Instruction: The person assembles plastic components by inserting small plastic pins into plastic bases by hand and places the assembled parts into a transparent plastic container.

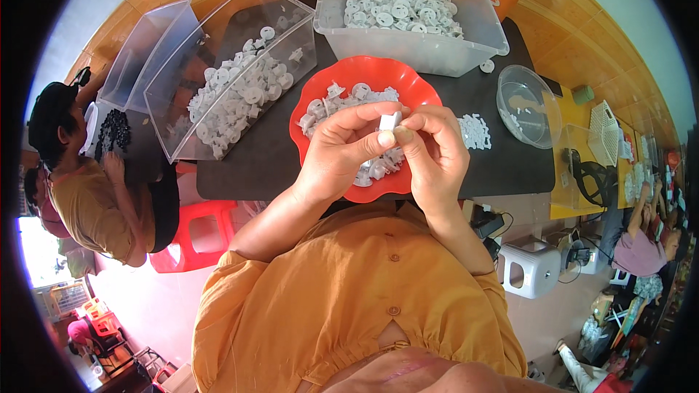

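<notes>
Hands, left (342, 147) and right (431, 151), are pinching one small white plastic part (390, 121) above the red scalloped plastic bowl (320, 87), apparently mid-assembly.

A small white plastic part (390, 121) is pinched upright between the fingertips of both hands, held just above a red scalloped bowl (313, 94) filled with similar white pieces.
</notes>
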Action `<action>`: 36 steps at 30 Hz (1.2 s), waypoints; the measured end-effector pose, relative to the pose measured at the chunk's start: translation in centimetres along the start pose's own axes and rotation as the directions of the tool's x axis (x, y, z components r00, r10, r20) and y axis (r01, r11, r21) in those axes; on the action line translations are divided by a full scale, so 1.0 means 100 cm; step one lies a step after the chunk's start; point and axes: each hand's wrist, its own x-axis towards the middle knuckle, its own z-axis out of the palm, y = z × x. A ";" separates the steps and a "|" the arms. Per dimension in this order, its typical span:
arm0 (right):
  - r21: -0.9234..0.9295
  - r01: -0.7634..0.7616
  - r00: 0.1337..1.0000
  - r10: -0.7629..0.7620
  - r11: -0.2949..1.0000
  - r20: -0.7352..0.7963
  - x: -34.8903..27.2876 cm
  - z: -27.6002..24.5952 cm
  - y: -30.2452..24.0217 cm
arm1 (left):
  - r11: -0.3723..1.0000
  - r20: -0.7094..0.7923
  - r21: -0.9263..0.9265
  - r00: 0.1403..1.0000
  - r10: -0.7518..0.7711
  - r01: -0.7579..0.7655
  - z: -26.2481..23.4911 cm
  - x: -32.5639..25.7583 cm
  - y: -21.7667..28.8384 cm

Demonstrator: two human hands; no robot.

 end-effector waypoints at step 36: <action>-0.820 0.274 0.939 0.046 0.503 0.341 -0.039 -0.151 0.021 | -0.552 0.190 0.805 0.788 0.586 0.217 -0.109 -0.014 0.167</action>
